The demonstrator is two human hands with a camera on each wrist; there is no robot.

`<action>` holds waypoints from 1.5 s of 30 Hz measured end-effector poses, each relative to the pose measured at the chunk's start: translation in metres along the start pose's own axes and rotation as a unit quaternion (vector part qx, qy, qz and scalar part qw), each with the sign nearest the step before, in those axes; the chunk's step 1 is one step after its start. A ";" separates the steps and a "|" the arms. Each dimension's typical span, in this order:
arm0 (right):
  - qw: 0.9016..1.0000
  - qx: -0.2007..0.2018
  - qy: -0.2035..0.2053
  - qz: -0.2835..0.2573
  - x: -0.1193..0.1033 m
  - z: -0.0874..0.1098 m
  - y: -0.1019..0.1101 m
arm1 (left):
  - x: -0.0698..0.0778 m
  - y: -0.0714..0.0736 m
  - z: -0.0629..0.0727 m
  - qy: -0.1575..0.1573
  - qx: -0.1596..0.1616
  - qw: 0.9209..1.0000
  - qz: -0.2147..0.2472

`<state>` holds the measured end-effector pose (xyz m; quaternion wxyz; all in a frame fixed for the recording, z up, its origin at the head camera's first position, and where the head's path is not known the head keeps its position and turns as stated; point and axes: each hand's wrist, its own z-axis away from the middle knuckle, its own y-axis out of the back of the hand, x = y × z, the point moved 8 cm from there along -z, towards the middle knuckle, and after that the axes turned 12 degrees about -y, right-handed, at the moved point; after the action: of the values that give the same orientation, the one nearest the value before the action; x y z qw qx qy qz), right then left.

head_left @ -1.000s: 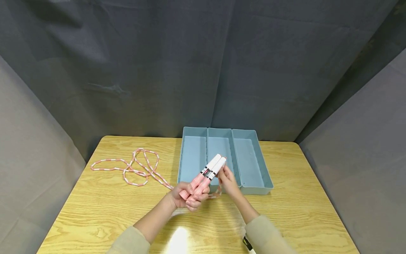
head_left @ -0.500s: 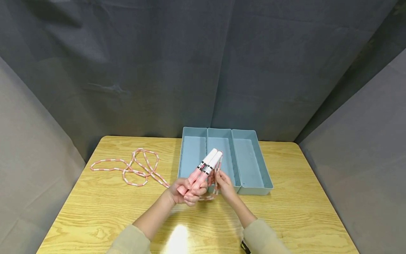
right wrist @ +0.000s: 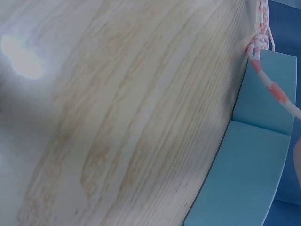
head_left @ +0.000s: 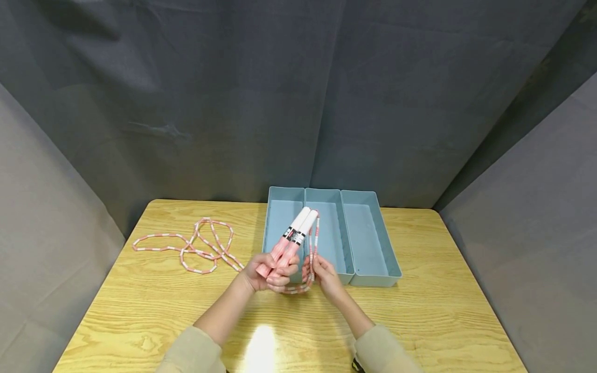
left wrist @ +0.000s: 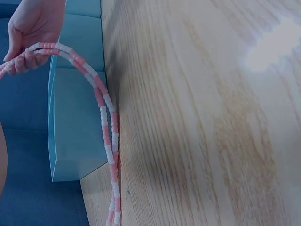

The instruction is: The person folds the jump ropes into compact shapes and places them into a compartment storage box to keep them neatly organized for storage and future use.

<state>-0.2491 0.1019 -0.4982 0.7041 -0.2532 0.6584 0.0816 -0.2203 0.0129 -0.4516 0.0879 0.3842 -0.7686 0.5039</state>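
A beaded jump rope (head_left: 316, 235) in pink and white segments has two handles (head_left: 292, 248), pink with white ends. My left hand (head_left: 254, 273) grips both handles together, angled up and to the right. Doubled rope hangs from the handle tops and curves below them. My right hand (head_left: 328, 278) pinches these strands just right of the handles. In the left wrist view the rope (left wrist: 101, 89) arcs down from the right hand (left wrist: 40, 23). The right wrist view catches the rope (right wrist: 277, 92) near its edge. More rope lies in loose loops on the table's left side.
Three joined blue bins (head_left: 375, 280) stand at the back of the wooden table (head_left: 443, 300), behind my hands. A grey curtain (head_left: 233, 103) hangs behind. Part of a small black object (head_left: 357, 366) shows beside the right sleeve.
Both hands have drifted left, and the handles have moved left and slightly up with the left hand. The right hand has slid down from the handle tops along the rope.
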 end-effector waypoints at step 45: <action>0.997 -0.064 -0.017 0.041 0.007 0.009 -0.012 | 0.033 0.020 0.016 -0.070 0.043 0.996 -0.030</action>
<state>-0.2351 0.0944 -0.5020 0.6936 -0.2691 0.6495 0.1570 -0.2525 -0.0128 -0.4565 0.0321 0.4450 -0.7385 0.5056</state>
